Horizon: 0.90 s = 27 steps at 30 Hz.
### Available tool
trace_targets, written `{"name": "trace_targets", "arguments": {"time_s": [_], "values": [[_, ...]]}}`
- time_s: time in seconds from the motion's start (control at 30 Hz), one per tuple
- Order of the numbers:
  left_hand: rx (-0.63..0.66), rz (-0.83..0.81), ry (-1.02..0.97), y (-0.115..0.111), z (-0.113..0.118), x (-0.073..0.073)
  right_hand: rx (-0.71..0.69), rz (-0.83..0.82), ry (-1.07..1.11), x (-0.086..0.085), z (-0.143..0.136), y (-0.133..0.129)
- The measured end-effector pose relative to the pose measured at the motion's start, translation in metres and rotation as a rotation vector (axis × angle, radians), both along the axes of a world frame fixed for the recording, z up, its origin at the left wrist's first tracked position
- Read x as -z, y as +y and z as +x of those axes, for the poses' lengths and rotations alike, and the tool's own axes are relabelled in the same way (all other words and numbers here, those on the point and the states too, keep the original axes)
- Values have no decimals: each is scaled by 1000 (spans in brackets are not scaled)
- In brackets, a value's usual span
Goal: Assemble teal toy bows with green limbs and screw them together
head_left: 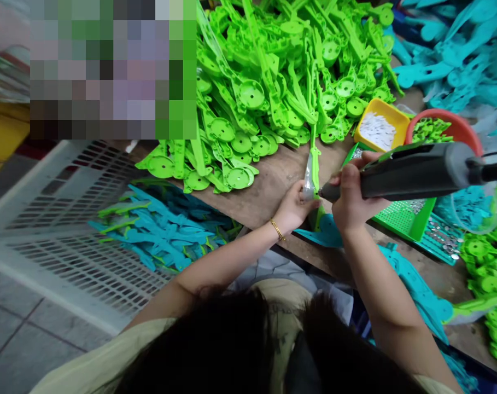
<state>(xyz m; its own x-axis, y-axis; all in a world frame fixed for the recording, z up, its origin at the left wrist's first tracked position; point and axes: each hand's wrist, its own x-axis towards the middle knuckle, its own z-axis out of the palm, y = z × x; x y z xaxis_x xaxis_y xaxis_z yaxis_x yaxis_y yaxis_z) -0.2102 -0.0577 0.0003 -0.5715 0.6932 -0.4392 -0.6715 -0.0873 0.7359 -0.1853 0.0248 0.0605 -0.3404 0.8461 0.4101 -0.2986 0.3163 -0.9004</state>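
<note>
A mosaic patch (112, 71) covers whatever lies at the upper left, and your own dark hair (207, 345) blocks the bottom centre. The dark tool (412, 172) in your right hand (352, 194) runs toward the right, its back end cut off by the edge; it hides part of the green tray (422, 227) behind it. Its tip meets or nearly meets the green piece (315, 164), but contact is too small to confirm.

Your right fingers wrap round the tool's front end, some of them out of sight behind it. Your left hand (293, 208) pinches the lower end of the green piece, with clear plastic (309, 178) against it; you cannot see where every left fingertip sits. The piece points away from you over the brown tabletop (273, 178), between the green heap (252, 93) and your body. Just below your hands lies a teal part (329, 231), partly covered by your right wrist.
</note>
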Motion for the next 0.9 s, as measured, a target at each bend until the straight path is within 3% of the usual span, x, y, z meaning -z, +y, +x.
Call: {"name": "trace_targets", "arguments": {"time_s": [0.17,0.23,0.33,0.43,0.73,0.83,0.9], "values": [[44,-4,-146,-8,-1,-4,115,130,81,-27,11,50],[101,41,-130,-14,-1,-7,177,152,40,-22,16,75],[231,76,-60,-20,1,-11,299,89,-7,0,19,99],[329,28,-59,-23,5,-10,346,92,-1,19,16,106],[214,-65,-54,-20,16,-6,329,131,11,40,12,107],[222,-62,-37,-20,16,-7,312,164,53,38,10,110],[227,-70,-29,-20,15,-7,304,154,113,27,10,110]]}}
